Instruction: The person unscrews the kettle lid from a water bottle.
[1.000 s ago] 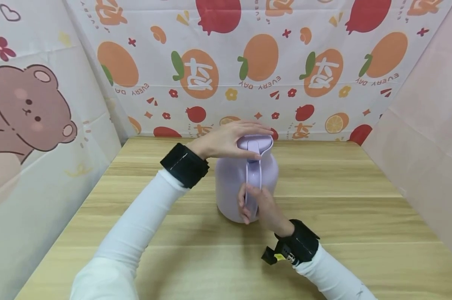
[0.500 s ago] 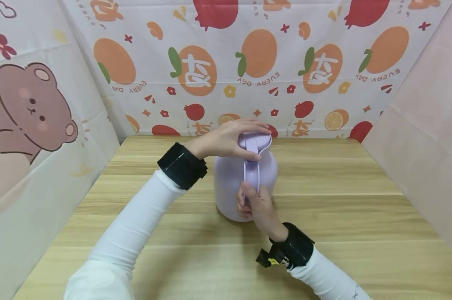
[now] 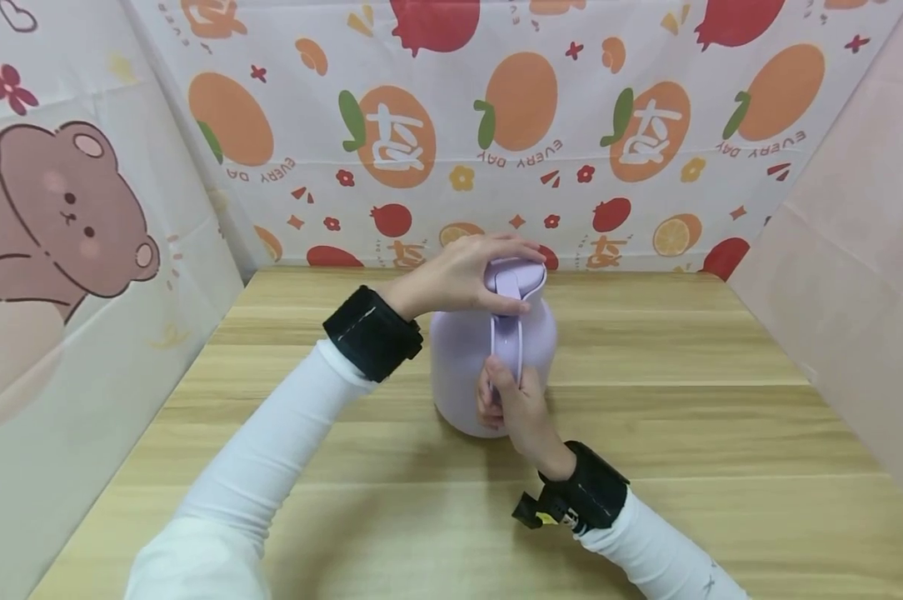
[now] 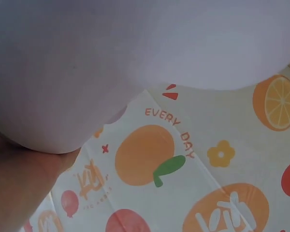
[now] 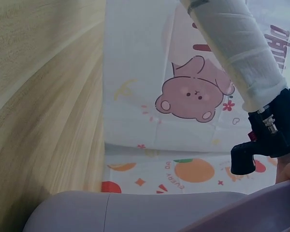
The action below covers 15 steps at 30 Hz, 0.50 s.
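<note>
Left hand (image 3: 462, 275): laid over the lid (image 3: 515, 279) of a lilac jug (image 3: 459, 367), fingers curved across the top and thumb pressed at the lid's near edge. Right hand (image 3: 515, 408): curled round the lower part of the jug's handle (image 3: 509, 346), which is turned to the near side. The jug is stood upright on the wooden table (image 3: 684, 417), near its centre, backed by a fruit-printed cloth (image 3: 496, 125) at the far side and a bear-printed cloth (image 3: 62, 225) at the left.

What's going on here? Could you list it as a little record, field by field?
Object: lilac jug, upright on the wooden table
Left hand: grips the jug's lid from above
Right hand: holds the lower part of the handle
Surroundings: fruit-print cloth behind, bear-print cloth at left
</note>
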Tool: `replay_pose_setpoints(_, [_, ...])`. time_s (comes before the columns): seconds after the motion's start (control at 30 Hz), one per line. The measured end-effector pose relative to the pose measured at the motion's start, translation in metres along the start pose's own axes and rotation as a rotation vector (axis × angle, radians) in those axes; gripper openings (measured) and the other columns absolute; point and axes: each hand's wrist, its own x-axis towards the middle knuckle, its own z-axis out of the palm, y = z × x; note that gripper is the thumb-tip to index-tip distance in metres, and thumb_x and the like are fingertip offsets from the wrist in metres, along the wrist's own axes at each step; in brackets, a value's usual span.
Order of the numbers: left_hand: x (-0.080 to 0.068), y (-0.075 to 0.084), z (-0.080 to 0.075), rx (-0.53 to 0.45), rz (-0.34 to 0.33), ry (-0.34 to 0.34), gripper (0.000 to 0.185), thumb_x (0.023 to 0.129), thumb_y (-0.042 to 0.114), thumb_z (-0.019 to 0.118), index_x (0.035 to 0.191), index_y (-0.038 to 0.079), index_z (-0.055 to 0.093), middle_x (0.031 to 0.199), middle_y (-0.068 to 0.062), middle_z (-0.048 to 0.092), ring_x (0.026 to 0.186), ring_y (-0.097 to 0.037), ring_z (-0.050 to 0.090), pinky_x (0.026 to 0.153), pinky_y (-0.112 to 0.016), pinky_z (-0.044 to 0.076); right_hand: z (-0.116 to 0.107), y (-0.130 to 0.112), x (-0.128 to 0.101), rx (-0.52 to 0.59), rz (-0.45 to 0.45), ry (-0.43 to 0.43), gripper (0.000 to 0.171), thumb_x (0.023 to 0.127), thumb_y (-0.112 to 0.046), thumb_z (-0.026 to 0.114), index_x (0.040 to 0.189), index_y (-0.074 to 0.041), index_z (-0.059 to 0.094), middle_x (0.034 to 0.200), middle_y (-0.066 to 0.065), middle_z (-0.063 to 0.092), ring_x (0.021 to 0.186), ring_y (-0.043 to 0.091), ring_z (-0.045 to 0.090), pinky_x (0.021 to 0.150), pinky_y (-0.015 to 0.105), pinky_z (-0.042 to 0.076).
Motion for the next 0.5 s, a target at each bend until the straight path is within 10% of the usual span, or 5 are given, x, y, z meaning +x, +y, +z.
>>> replay_pose_setpoints(0.5, [0.003, 0.014, 0.003, 0.078, -0.111, -0.005, 0.056, 0.075, 0.041, 0.073, 0.122, 0.016, 0.058, 0.117, -0.003, 0.055, 0.086, -0.016, 0.050, 0.070, -0.029, 0.037, -0.001, -0.001, -0.002, -0.026, 0.004, 0.015, 0.047, 0.098, -0.028, 0.037, 0.061, 0.002, 0.036, 0.049, -0.003, 0.035, 0.038, 0.012, 0.030, 0.036, 0.024, 0.026])
